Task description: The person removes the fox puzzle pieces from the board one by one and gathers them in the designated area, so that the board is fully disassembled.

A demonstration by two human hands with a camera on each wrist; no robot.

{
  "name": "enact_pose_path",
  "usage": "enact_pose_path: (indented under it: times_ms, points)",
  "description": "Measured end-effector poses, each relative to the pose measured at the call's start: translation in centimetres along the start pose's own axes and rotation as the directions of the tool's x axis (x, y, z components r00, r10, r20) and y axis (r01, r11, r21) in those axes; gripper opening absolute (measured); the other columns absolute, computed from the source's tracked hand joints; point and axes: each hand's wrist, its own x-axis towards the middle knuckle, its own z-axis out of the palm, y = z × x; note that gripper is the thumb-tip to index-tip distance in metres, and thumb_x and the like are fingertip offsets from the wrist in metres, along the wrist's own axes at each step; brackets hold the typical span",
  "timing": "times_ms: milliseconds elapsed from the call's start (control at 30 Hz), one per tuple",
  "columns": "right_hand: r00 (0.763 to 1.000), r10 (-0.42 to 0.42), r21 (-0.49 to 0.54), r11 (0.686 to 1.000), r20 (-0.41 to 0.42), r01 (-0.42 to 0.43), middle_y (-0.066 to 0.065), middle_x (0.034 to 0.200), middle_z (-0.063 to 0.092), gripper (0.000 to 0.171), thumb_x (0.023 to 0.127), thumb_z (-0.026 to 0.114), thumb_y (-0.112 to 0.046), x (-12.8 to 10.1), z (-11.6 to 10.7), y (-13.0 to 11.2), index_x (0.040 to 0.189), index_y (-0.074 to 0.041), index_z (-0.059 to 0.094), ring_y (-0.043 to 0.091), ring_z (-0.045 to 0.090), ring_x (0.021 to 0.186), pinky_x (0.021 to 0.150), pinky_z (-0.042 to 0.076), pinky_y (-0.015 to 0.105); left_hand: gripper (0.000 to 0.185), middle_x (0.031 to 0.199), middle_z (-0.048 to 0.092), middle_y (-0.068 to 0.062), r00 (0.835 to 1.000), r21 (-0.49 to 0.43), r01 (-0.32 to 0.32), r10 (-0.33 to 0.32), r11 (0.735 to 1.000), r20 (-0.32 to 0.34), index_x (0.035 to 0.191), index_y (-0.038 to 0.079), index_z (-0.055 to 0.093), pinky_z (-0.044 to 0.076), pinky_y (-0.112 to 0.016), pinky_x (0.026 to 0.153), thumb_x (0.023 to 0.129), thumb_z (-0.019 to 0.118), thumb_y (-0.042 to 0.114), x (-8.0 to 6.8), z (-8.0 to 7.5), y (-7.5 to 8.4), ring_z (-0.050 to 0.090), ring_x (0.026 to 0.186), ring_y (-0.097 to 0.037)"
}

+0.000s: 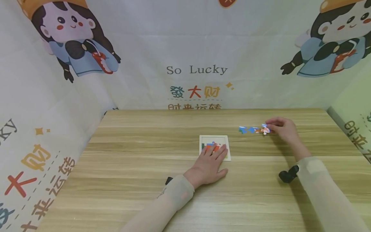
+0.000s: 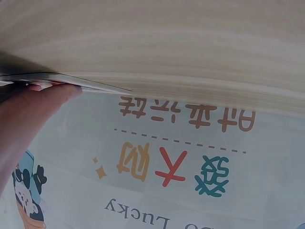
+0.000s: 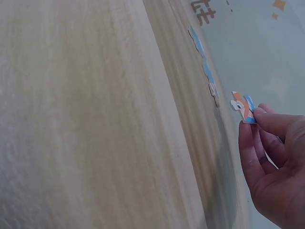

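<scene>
Fingers (image 3: 248, 152) of the right hand (image 1: 285, 130) pinched a puzzle piece (image 1: 265, 128) beyond and right of the frame (image 1: 227, 141); the left hand (image 1: 207, 166), nearer, rested there, fingers spread; loose pieces (image 1: 242, 130) lay just left of the pinched one.

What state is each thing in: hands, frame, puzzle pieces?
Frame: flat on table, partly filled
Left hand: spread, resting on frame
Held piece: raised off table
Right hand: pinching held piece
Loose pieces: lying on table in a row
</scene>
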Motion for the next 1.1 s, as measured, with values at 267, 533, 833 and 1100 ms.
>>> enact_pose_path:
  times_ms: [267,533,833,1100]
  points:
    - [0.999,0.036,0.003,0.999,0.009,-0.036,-0.032,0.076,0.057,0.033,0.099,0.059,-0.007,-0.01,0.04,0.40,0.124,0.016,0.057,-0.013,0.059,0.073,0.070,0.055,0.012,0.069,0.169,0.012,0.007,1.000,0.004,-0.001,0.001,1.000,-0.003,0.161,0.020,0.016,0.015,-0.046,0.127,0.103,0.036,0.052,0.04,0.00,-0.01,0.012,0.157,-0.024]
    - [0.999,0.040,0.029,0.999,0.022,-0.041,-0.030,0.077,0.059,0.034,0.099,0.059,-0.005,0.12,0.16,0.89,0.124,0.018,0.055,-0.013,0.059,0.073,0.069,0.055,0.011,0.069,0.169,0.012,0.007,1.000,0.008,-0.001,0.001,1.000,-0.008,0.161,0.020,0.016,0.015,-0.045,0.127,0.103,0.036,0.052,0.06,0.13,-0.03,0.012,0.157,-0.023]
    - [0.999,0.041,-0.035,0.999,0.009,-0.041,-0.025,0.080,0.062,0.032,0.098,0.061,-0.007,0.26,0.24,0.89,0.121,0.016,0.059,-0.014,0.057,0.073,0.067,0.054,0.011,0.069,0.169,0.012,0.007,1.000,0.022,-0.003,0.003,1.000,-0.015,0.161,0.020,0.016,0.016,-0.045,0.127,0.103,0.036,0.052,0.08,0.23,-0.09,0.014,0.157,-0.023]
    - [0.999,0.041,-0.076,0.996,0.003,-0.040,-0.023,0.082,0.061,0.031,0.099,0.060,-0.010,0.24,0.25,0.90,0.120,0.013,0.061,-0.013,0.058,0.071,0.067,0.055,0.011,0.069,0.169,0.013,0.006,1.000,-0.003,-0.008,0.008,1.000,-0.018,0.161,0.019,0.017,0.016,-0.047,0.127,0.103,0.038,0.050,-0.07,0.06,-0.04,0.014,0.157,-0.025]
